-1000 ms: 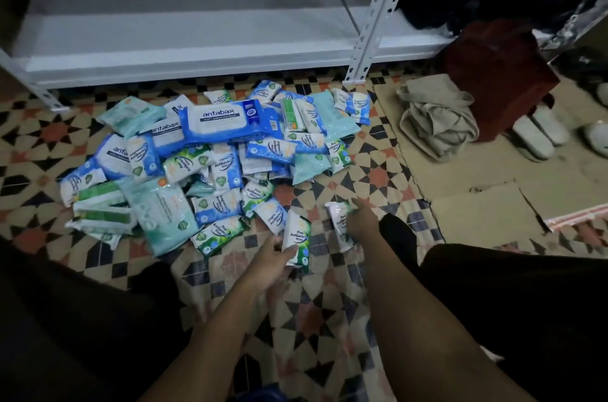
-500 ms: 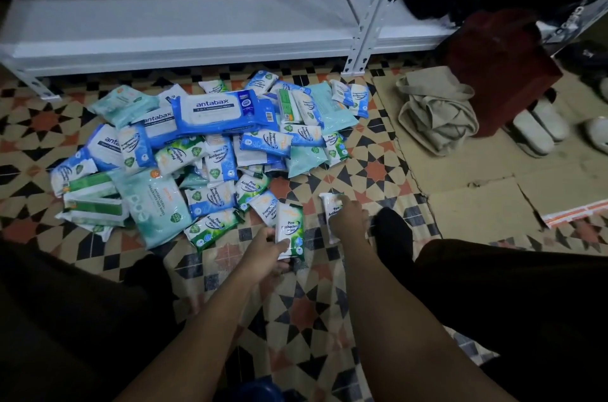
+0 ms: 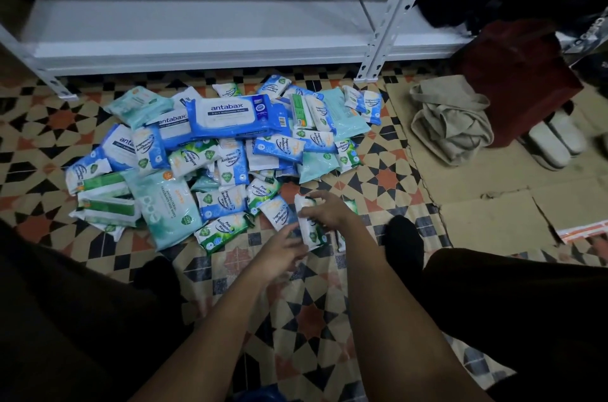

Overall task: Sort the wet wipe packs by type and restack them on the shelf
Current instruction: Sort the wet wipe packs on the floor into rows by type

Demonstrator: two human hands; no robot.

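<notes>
Holding a small white-and-green wipe pack (image 3: 307, 225) upright between both hands, just at the near edge of the pile. My right hand (image 3: 325, 209) has its grip curled over the top of that pack, fingers wrapped round it. My left hand (image 3: 279, 257) comes in from below with the fingers loose, touching the pack's lower edge; whether that grip is actually closed on it I cannot tell, it is blurred. Just beside the pack, to the left, lies a green pine pack (image 3: 222, 230) flat on the patterned floor (image 3: 309, 319). Beyond it the heap of wet wipe packs (image 3: 210, 155) spreads out, blue, green and teal mixed together, with a big blue antabax pack (image 3: 235, 115) on top at the back. Behind the heap stands the white metal shelf (image 3: 197, 26). Off to the right a beige cloth bag (image 3: 450, 118) slumps on cardboard beside a dark red bag (image 3: 516, 79).
</notes>
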